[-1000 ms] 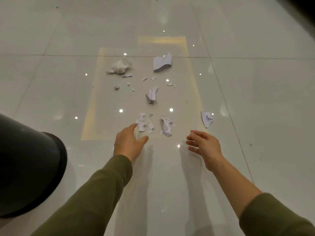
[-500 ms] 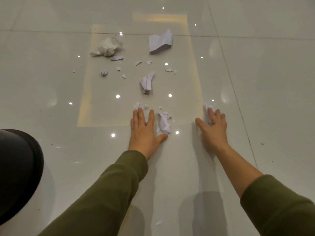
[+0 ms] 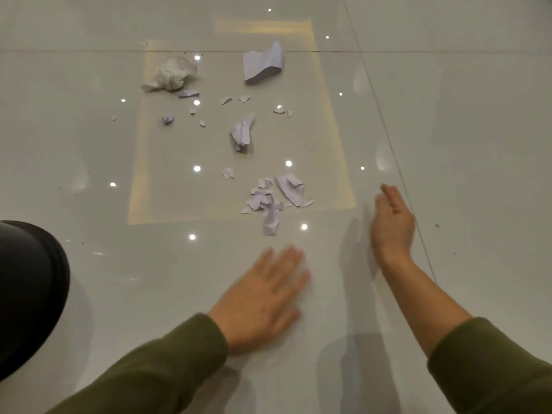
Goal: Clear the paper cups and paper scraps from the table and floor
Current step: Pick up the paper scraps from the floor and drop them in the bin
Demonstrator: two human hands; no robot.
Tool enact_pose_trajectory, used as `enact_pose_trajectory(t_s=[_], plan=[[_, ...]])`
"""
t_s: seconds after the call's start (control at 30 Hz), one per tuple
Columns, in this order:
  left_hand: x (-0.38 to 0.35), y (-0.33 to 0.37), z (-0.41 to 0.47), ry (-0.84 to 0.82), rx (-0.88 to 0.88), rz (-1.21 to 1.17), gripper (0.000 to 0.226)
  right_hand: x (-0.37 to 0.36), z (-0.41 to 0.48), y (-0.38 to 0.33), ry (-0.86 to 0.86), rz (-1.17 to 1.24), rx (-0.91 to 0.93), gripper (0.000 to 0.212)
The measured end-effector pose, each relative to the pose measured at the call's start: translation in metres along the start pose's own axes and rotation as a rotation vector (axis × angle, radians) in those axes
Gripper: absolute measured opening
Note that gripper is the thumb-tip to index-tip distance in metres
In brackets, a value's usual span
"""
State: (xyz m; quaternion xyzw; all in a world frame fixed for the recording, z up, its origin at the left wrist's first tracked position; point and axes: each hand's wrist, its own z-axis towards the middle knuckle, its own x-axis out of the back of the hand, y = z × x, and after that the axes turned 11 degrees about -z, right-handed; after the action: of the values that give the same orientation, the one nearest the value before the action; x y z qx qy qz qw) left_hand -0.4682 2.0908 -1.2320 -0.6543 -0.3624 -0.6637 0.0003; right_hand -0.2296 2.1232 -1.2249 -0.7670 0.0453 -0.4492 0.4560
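My left hand (image 3: 263,297) was spread open, palm down, low at the floor (image 3: 89,144) just nearer than the pile of paper scraps (image 3: 268,201), my right hand (image 3: 392,222) stood on edge, fingers straight, right of that pile, with a crumpled wad (image 3: 171,74) far beyond and a black bin (image 3: 30,294) near left.

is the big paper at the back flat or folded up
Folded, not flat: the big paper rises off the floor in creased bends.

The head-worn camera looks steeply down, close over the floor (image 3: 448,115) ahead.
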Motion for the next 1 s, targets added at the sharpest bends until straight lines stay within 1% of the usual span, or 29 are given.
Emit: enact_pose_trajectory(t_s=[0.07,0.1,0.13,0.17,0.2,0.27,0.3,0.37,0.43,0.5,0.57,0.67,0.77,0.9,1.0], plan=[[-0.027,0.02,-0.018,-0.174,-0.296,0.117,0.052,0.02,-0.002,0.023,0.065,-0.011,-0.092,0.041],[-0.038,0.025,-0.026,-0.281,-0.398,0.215,0.052,0.028,-0.006,0.033,0.082,-0.022,-0.122,0.043],[-0.045,0.027,-0.033,-0.382,-0.451,0.303,0.054,0.032,-0.01,0.042,0.095,-0.039,-0.14,0.044],[-0.049,0.026,-0.037,-0.42,-0.481,0.338,0.057,0.036,-0.015,0.049,0.102,-0.059,-0.149,0.045],[-0.051,0.023,-0.038,-0.428,-0.469,0.326,0.059,0.037,-0.02,0.054,0.1,-0.078,-0.155,0.045],[-0.041,0.018,-0.031,-0.436,-0.348,0.266,0.062,0.034,-0.032,0.062,0.06,-0.106,-0.164,0.046],[-0.036,0.014,-0.026,-0.413,-0.302,0.244,0.062,0.032,-0.039,0.065,0.026,-0.12,-0.159,0.047],[-0.032,0.002,-0.015,-0.348,-0.269,0.176,0.062,0.025,-0.051,0.067,-0.038,-0.155,-0.128,0.047],[-0.027,-0.008,-0.006,-0.346,-0.259,0.125,0.062,0.019,-0.057,0.065,-0.082,-0.18,-0.103,0.047],[-0.026,-0.016,0.003,-0.313,-0.242,0.136,0.062,0.013,-0.059,0.061,-0.108,-0.197,-0.086,0.048],[-0.023,-0.022,0.012,-0.267,-0.183,0.152,0.062,0.003,-0.064,0.056,-0.127,-0.215,-0.072,0.048],[-0.012,-0.034,0.026,-0.19,-0.066,0.186,0.06,-0.02,-0.079,0.044,-0.136,-0.226,-0.051,0.05],[-0.001,-0.055,0.034,-0.089,0.078,0.214,0.061,-0.05,-0.092,0.026,-0.174,-0.251,0.014,0.052],[0.012,-0.081,0.036,-0.002,0.22,0.208,0.065,-0.082,-0.097,-0.01,-0.322,-0.136,0.082,0.058],[0.017,-0.083,0.033,0.038,0.234,0.214,0.067,-0.092,-0.097,-0.034,-0.447,-0.008,0.107,0.061]])
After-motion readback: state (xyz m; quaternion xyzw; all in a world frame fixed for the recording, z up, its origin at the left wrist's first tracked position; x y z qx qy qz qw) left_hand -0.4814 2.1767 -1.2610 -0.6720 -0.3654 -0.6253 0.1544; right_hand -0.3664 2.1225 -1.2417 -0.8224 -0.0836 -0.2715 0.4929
